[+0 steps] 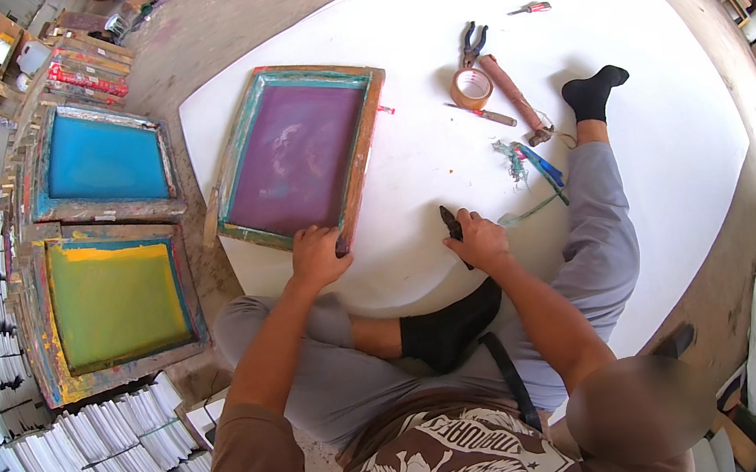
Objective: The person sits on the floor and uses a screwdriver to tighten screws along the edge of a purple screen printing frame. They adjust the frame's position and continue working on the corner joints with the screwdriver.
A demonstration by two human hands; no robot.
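In front of me a screen printing frame (294, 151) with purple mesh and a paint-stained wooden border lies tilted on the white sheet (405, 155). My left hand (319, 260) is closed on its near right corner; a small dark piece shows beside the thumb. Further right, my right hand (480, 239) is closed around a slim black hand tool (452, 223), held just over the sheet. Its exact kind is unclear. Beyond that hand lie a tangle of blue and green strips (537, 165) and a thin handled tool (486, 113).
Pliers (472, 44), a tape roll (471, 86), a hammer (516, 96) and a screwdriver (532, 9) lie on the sheet. My outstretched leg (596, 205) borders the right side. Blue (104, 158) and yellow-green (119, 296) screens and paper stacks (105, 458) stand left.
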